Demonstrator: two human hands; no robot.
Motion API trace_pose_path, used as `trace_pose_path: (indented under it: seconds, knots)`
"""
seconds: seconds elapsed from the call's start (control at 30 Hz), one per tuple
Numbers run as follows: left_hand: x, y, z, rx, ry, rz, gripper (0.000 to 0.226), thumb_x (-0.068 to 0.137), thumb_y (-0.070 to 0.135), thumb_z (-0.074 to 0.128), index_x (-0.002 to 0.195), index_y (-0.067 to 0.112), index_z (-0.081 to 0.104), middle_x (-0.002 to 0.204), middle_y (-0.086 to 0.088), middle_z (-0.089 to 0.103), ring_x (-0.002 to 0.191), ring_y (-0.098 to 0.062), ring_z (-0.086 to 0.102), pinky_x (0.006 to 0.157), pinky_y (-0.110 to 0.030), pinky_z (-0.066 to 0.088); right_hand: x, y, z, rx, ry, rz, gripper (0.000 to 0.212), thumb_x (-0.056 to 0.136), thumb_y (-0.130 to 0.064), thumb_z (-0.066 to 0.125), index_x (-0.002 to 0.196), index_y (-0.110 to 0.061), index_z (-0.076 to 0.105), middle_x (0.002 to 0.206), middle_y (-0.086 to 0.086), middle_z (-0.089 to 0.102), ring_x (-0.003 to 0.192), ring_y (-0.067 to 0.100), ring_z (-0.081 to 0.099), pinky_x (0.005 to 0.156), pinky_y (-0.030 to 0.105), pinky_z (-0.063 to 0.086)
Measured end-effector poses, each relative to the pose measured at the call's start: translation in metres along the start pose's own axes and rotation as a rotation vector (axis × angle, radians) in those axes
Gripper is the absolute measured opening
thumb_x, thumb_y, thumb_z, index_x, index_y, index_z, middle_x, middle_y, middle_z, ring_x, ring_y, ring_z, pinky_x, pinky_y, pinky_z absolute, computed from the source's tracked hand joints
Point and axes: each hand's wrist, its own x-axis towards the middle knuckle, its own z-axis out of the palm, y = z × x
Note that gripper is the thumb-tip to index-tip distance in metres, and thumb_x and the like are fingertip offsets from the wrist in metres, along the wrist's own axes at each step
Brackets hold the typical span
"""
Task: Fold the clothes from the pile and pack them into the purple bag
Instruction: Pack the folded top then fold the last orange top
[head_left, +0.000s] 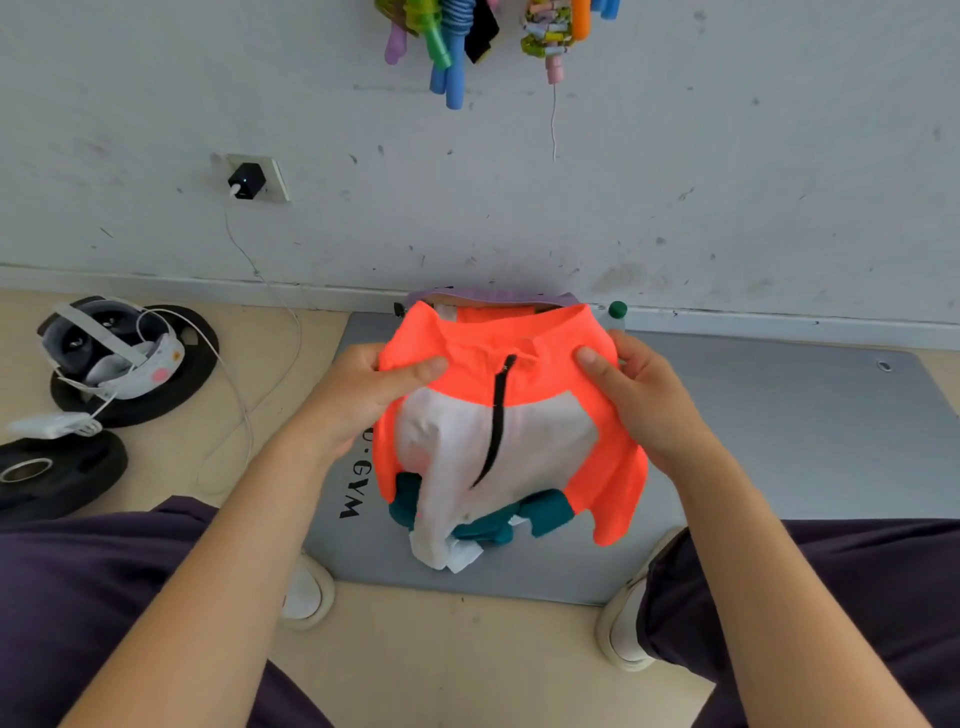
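Note:
An orange and white garment (498, 415) with a black zip hangs above the grey mat. My left hand (363, 395) pinches its upper left edge, thumb on the front. At the upper right edge, my right hand (639, 395) pinches it the same way. Under the garment lies a pile with a teal piece (540, 512) and a white piece (441, 551). Just behind the garment's top, against the wall, only the rim of the purple bag (493, 297) shows.
The grey gym mat (779, 426) lies on the beige floor by the wall. A headset (109, 348) and black weight plates (57, 467) with a white cable sit at the left. A green-capped bottle (617, 312) stands beside the bag. My knees and shoes frame the mat's near edge.

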Motion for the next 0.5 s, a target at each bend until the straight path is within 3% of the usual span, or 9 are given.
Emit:
trace_pose_path:
  seconds: [0.07,0.13,0.23,0.33,0.43,0.5]
  knots:
    - [0.004,-0.008,-0.012,0.093,0.031,-0.014,0.050,0.052,0.058,0.084,0.082,0.019,0.077,0.080,-0.002,0.073,0.069,-0.014,0.061,0.066,-0.030,0.046,0.001,0.004,-0.004,-0.061,0.048,0.000,0.016,0.092,-0.029,0.065,0.077,-0.026,0.063,0.069,-0.005,0.063,0.063,0.008,0.057,0.061,0.024,0.047]
    - [0.005,-0.015,-0.014,0.131,0.025,0.005,0.054,0.056,0.058,0.081,0.083,0.012,0.075,0.075,-0.003,0.068,0.066,-0.013,0.057,0.063,-0.030,0.043,0.001,0.007,-0.005,-0.085,0.045,0.004,0.017,0.091,-0.027,0.066,0.078,-0.019,0.060,0.065,-0.005,0.058,0.057,0.008,0.051,0.053,0.020,0.041]
    - [0.004,-0.023,-0.011,0.156,0.003,0.021,0.051,0.063,0.056,0.078,0.084,0.010,0.072,0.075,-0.003,0.063,0.069,-0.013,0.053,0.067,-0.031,0.039,0.001,0.010,-0.008,-0.117,0.019,0.027,0.020,0.088,-0.027,0.070,0.086,-0.009,0.063,0.071,0.003,0.063,0.064,0.015,0.055,0.060,0.029,0.045]
    - [0.005,-0.025,-0.008,0.120,-0.019,-0.001,0.045,0.069,0.047,0.082,0.084,0.007,0.068,0.076,-0.003,0.057,0.071,-0.014,0.050,0.065,-0.030,0.037,0.001,0.011,-0.013,-0.099,0.017,0.094,0.025,0.082,-0.030,0.076,0.093,-0.009,0.070,0.083,0.014,0.071,0.073,0.020,0.063,0.072,0.040,0.052]
    - [0.001,-0.023,-0.001,0.061,-0.068,-0.023,0.053,0.068,0.034,0.085,0.099,-0.004,0.065,0.091,-0.012,0.063,0.085,-0.021,0.055,0.081,-0.039,0.041,0.002,0.010,-0.014,-0.086,0.000,0.108,0.031,0.082,-0.036,0.075,0.092,-0.007,0.071,0.086,0.017,0.070,0.075,0.021,0.062,0.074,0.043,0.051]
    - [-0.001,-0.021,0.000,0.077,-0.114,-0.057,0.059,0.059,0.035,0.091,0.099,-0.001,0.068,0.096,-0.013,0.070,0.087,-0.022,0.062,0.085,-0.042,0.046,0.002,0.007,-0.014,-0.041,0.001,0.069,0.027,0.087,-0.032,0.071,0.091,-0.005,0.071,0.084,0.013,0.067,0.076,0.020,0.059,0.073,0.040,0.048]
